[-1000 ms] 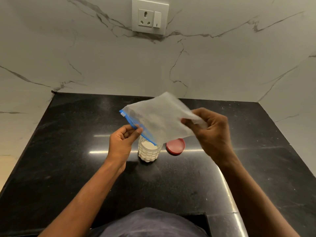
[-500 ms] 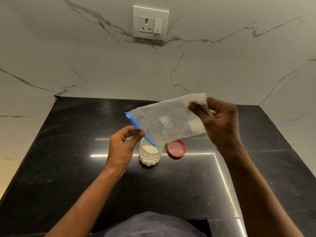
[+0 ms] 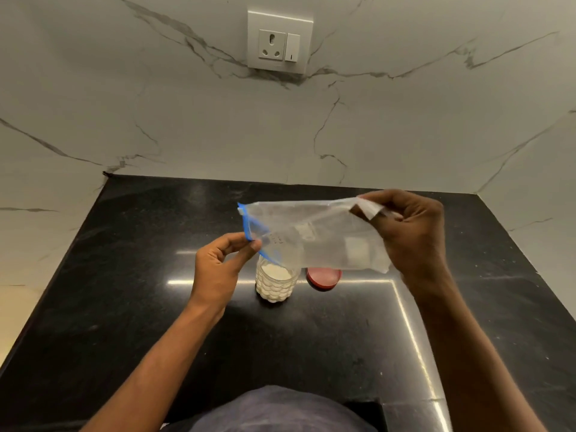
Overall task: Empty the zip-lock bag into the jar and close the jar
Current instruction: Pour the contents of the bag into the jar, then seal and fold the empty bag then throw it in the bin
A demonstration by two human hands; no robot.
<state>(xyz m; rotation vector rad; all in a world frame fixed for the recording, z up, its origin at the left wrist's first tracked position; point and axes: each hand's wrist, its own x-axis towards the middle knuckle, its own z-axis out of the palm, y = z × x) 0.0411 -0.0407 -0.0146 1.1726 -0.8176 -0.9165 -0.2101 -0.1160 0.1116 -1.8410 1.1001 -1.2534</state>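
Note:
A clear zip-lock bag (image 3: pixel 311 235) with a blue zip strip hangs stretched sideways above the counter, looking almost empty. My left hand (image 3: pixel 223 266) pinches its blue mouth edge just over the jar. My right hand (image 3: pixel 411 235) grips the bag's bottom end, held slightly higher. Beneath the bag's mouth stands a small textured clear jar (image 3: pixel 276 283), open and nearly full of white powder. Its red lid (image 3: pixel 324 277) lies flat on the counter just right of the jar, partly hidden behind the bag.
The black stone counter (image 3: pixel 156 322) is boxed in by white marble walls on the left, back and right. A wall socket with a switch (image 3: pixel 280 43) sits high on the back wall. My dark shirt shows at the bottom edge.
The bag has swung from steeply tilted to nearly level. My right hand carried its bottom end rightward, and my left hand kept the blue mouth over the jar.

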